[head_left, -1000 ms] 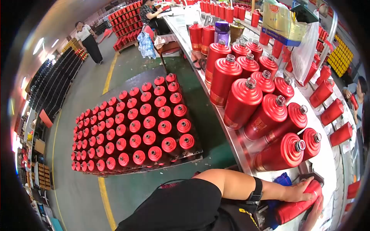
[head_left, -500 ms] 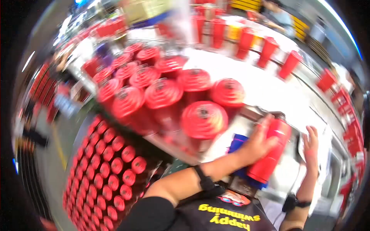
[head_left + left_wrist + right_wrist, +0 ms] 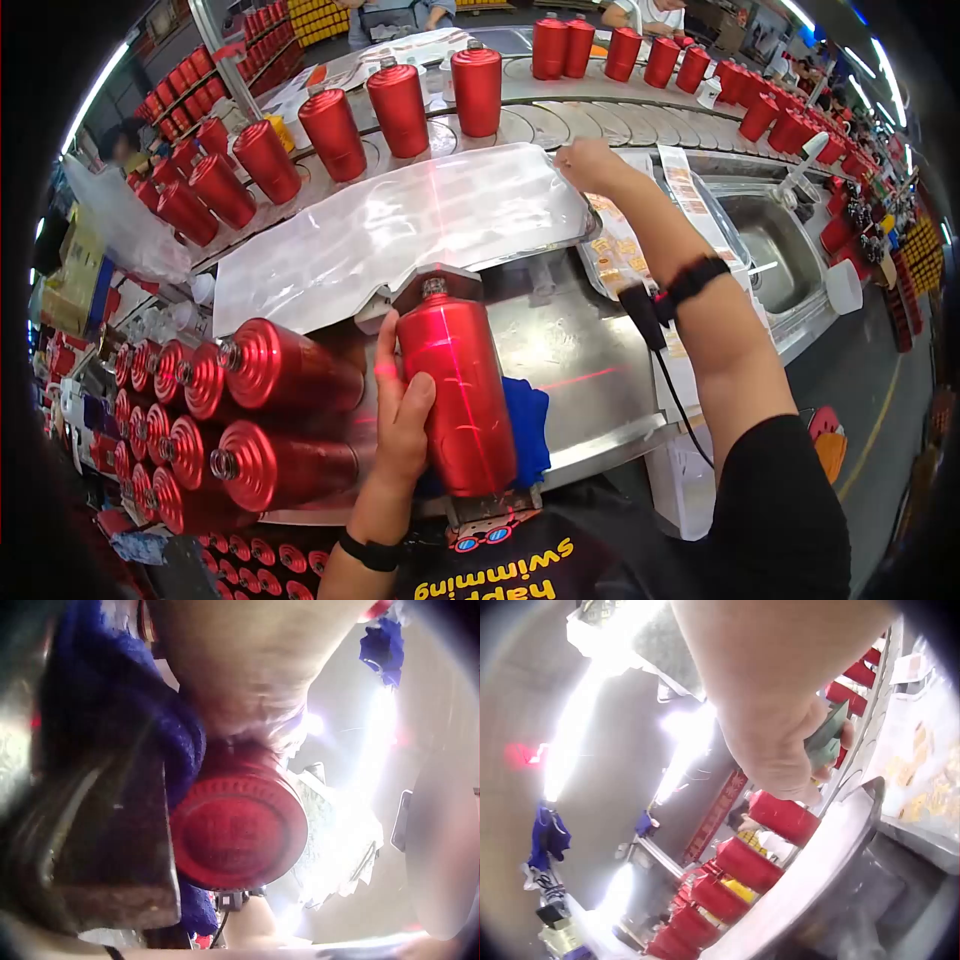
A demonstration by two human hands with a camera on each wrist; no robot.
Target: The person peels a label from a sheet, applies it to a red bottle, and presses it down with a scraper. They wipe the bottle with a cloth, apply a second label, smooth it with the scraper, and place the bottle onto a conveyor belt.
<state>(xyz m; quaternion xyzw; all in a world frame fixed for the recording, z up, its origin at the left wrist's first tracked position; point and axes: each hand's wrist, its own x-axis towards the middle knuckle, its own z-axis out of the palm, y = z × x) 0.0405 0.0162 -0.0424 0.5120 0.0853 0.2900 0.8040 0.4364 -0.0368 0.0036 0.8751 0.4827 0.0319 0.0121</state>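
Note:
A red bottle (image 3: 458, 400) lies tilted against a metal holder (image 3: 435, 275), its clear neck pointing away from the body. My left hand (image 3: 402, 435) grips its left side, the thumb over it and a finger stretched along it. In the left wrist view the bottle's round base (image 3: 240, 832) shows below the left hand (image 3: 247, 667). Beyond the far right corner of a white plastic-covered surface (image 3: 400, 220) is my right hand (image 3: 592, 165), fingers curled. The right wrist view shows the right hand (image 3: 772, 735) pinching a small green piece (image 3: 827, 741).
Several red bottles (image 3: 290, 465) stand close together at the left. Behind the white surface, more bottles ride a curved conveyor (image 3: 530, 122). A blue cloth (image 3: 527, 425) lies beside the holder. To the right are a tray of printed pieces (image 3: 615, 255) and a sink (image 3: 765, 235).
The head view has swung right toward the holder and conveyor. My right hand has left the bottle's side and reached forward; my left hand has stayed on the bottle.

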